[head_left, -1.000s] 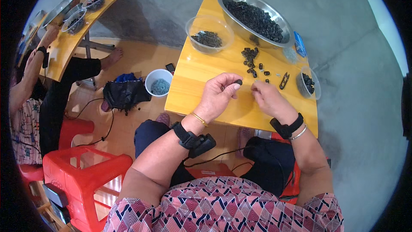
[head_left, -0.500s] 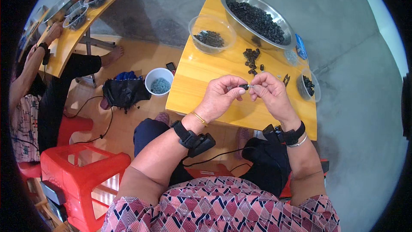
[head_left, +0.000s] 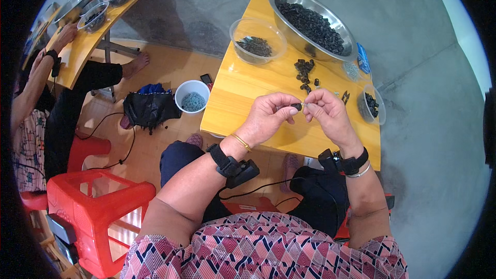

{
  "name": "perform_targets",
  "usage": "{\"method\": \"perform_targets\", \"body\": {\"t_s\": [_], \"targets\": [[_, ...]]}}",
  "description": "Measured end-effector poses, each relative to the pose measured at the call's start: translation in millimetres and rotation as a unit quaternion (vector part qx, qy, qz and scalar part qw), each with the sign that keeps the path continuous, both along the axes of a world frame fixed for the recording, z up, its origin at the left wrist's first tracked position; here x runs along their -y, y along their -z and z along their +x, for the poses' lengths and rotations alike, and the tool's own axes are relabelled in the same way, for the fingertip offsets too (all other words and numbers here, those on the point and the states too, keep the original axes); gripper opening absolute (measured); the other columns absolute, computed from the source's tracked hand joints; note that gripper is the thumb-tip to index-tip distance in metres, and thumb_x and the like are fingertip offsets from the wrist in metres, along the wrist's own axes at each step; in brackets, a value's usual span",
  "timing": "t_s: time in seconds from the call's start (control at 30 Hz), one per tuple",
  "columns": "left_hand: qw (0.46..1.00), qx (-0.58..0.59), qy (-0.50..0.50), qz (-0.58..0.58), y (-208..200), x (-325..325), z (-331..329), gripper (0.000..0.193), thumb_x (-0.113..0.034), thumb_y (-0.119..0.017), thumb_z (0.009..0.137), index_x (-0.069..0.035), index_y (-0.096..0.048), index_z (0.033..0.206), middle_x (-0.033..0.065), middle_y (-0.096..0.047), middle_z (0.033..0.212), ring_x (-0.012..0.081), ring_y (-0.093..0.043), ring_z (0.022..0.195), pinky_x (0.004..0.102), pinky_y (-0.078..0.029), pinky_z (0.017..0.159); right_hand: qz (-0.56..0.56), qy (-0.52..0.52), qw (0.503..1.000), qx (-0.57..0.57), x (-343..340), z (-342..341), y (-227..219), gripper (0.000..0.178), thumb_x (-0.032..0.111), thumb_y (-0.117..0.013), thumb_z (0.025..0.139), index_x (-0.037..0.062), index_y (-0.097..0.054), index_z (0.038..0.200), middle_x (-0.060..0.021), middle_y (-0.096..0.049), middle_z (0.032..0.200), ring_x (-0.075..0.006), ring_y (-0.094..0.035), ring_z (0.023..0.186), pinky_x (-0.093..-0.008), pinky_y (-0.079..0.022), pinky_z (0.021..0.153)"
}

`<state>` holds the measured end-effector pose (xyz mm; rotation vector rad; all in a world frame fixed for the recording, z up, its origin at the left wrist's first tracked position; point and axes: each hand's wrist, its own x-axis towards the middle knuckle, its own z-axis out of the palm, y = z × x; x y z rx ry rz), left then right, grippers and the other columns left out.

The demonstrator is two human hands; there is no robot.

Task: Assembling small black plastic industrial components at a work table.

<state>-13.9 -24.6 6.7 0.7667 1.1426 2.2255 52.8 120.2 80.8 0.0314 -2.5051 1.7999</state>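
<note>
My left hand (head_left: 268,116) pinches a small black plastic part (head_left: 296,106) above the yellow table (head_left: 243,98). My right hand (head_left: 326,113) meets it fingertip to fingertip and holds a tiny light piece against the part. A small heap of the same black parts (head_left: 305,70) lies on the table just beyond my hands. Behind it stands a large steel bowl of black parts (head_left: 312,20), with a clear plastic bowl (head_left: 257,41) holding a few dark pieces to its left.
A small clear cup of dark parts (head_left: 371,104) sits at the table's right edge, pliers (head_left: 343,95) beside it. On the floor are a white tub (head_left: 192,95), a black bag (head_left: 150,106) and a red stool (head_left: 98,201). Another person (head_left: 36,103) works at a second table (head_left: 77,51) on the left.
My hands lifted off the table and came together; the left now holds a black part with the right hand's fingertips pressed to it.
</note>
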Motion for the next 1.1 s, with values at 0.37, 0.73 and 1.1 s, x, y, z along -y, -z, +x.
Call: {"method": "perform_targets", "body": {"t_s": [0.37, 0.73, 1.1], "targets": [[0.986, 0.122, 0.083, 0.076, 0, 6, -3, 0.017, -0.004, -0.052, 0.081, 0.0, -0.056, 0.097, 0.0038, -0.058, 0.084, 0.0102, -0.054, 0.07, 0.0224, -0.045, 0.065, -0.001, 0.01, 1.0, -0.021, 7, 0, -2, 0.01, 0.002, -0.048, 0.082, 0.0012, -0.049, 0.092, -0.0021, -0.053, 0.076, -0.0078, -0.05, 0.068, -0.0207, -0.042, 0.06], [0.999, 0.041, -0.019, 0.023, -3, 2, -1, 0.018, -0.005, -0.054, 0.08, -0.002, -0.056, 0.098, 0.0008, -0.058, 0.082, 0.008, -0.053, 0.074, 0.0211, -0.044, 0.068, -0.059, 0.013, 0.998, -0.019, 7, 2, 2, 0.012, 0.005, -0.048, 0.083, 0.0014, -0.051, 0.094, -0.0018, -0.054, 0.075, -0.0078, -0.05, 0.067, -0.0209, -0.043, 0.062], [0.998, -0.062, -0.024, -0.019, 4, -2, 2, 0.02, -0.006, -0.054, 0.08, -0.002, -0.054, 0.1, 0.002, -0.057, 0.089, 0.0074, -0.052, 0.075, 0.0203, -0.044, 0.065, -0.042, 0.013, 0.998, -0.039, 7, 4, 12, 0.015, 0.004, -0.043, 0.085, 0.0016, -0.049, 0.098, -0.0025, -0.053, 0.078, -0.0083, -0.049, 0.07, -0.0209, -0.043, 0.064]]}}
